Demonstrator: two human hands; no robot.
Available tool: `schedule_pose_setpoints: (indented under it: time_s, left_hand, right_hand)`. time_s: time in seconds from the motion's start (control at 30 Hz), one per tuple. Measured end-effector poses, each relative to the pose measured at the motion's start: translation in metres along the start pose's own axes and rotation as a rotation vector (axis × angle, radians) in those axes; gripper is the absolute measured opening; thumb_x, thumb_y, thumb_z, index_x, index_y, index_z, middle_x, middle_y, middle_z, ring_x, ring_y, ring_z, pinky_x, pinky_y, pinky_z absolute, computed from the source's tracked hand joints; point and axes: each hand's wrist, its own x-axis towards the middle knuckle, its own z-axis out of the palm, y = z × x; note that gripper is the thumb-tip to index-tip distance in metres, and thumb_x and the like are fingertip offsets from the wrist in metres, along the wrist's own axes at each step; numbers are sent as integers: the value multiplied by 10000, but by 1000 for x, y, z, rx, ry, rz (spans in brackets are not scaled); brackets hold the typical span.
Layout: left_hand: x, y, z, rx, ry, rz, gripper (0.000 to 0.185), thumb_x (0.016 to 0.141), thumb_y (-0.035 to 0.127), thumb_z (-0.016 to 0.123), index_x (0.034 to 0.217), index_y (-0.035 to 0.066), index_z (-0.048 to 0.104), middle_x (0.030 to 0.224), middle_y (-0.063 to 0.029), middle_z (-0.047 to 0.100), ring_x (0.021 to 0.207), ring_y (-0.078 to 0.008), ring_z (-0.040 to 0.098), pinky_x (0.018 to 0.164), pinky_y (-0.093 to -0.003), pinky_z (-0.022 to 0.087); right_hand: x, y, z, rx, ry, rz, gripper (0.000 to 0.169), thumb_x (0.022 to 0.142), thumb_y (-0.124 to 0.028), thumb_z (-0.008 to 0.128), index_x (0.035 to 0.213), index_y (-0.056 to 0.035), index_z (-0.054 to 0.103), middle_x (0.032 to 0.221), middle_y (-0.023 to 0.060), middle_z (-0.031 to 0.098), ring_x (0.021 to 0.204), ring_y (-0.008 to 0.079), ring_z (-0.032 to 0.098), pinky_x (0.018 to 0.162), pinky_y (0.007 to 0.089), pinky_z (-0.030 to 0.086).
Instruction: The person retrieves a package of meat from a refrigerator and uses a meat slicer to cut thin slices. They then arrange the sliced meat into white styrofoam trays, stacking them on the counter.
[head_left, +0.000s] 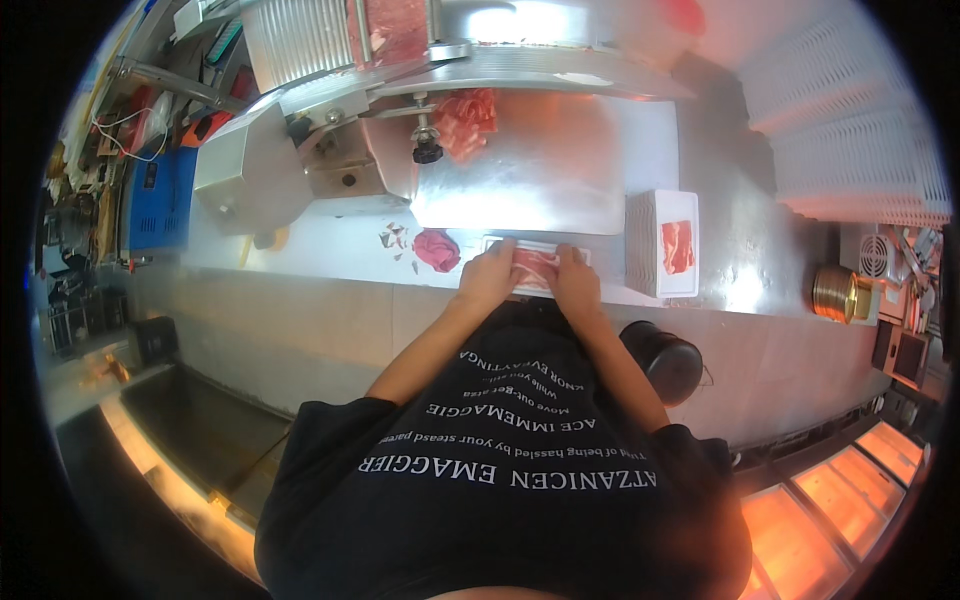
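Note:
Red-and-white marbled meat slices (535, 268) lie in a white tray (537, 244) at the counter's front edge. My left hand (487, 271) grips the left side of the slices, with its fingertips at the tray's far rim. On the right side, my right hand (576, 279) has its fingers bent over the meat. Both hands hide parts of the tray. Behind them is a metal sheet tray (525, 184), with a heap of thin meat slices (465, 124) at its far left, under the meat slicer (330, 124). A crumpled pink cloth (436, 250) lies to the left.
Right of my hands stands a stack of white trays (641, 244), the top one holding a meat slice (677, 247). More stacked white trays (847, 135) fill the far right. A black bin (661, 362) stands below the counter. Small scraps (393, 235) lie beside the cloth.

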Motion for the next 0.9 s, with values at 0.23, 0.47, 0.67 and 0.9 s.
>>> schedule_pose_setpoints:
  time_s: [0.23, 0.47, 0.67, 0.9]
  left_hand:
    - [4, 5, -69, -5, 263, 185, 171, 866, 155, 685, 1005, 67, 639, 971, -119, 686, 797, -336, 681, 680, -418, 543]
    - [82, -14, -131, 303, 481, 334, 290, 844, 148, 687, 1125, 77, 678, 1181, -103, 609, 1039, -334, 597, 852, -439, 515]
    - [100, -23, -136, 290, 535, 346, 194, 908, 195, 656, 1036, 58, 706, 1096, -110, 666, 1019, -331, 628, 816, -408, 530]
    - [90, -23, -119, -547, 428, 84, 182, 959, 121, 593, 1104, 25, 646, 922, -105, 675, 828, -232, 674, 669, -363, 522]
  right_hand:
    - [-3, -9, -33, -264, -37, -505, 835, 729, -392, 831, 1429, -108, 476, 1343, 148, 531, 1289, 364, 468, 1114, 588, 323]
    - [12, -2, -26, -319, -201, -435, 1018, 645, -515, 851, 1489, -126, 434, 1402, 172, 495, 1318, 376, 452, 1150, 611, 261]
    - [-32, 3, -83, -114, -120, -301, 987, 632, -409, 859, 1473, -103, 444, 1372, 189, 502, 1299, 393, 459, 1105, 570, 323]
    - [-98, 27, -202, 139, -20, 237, 975, 635, -345, 873, 1459, -77, 427, 1323, 199, 541, 1237, 416, 508, 1003, 497, 452]
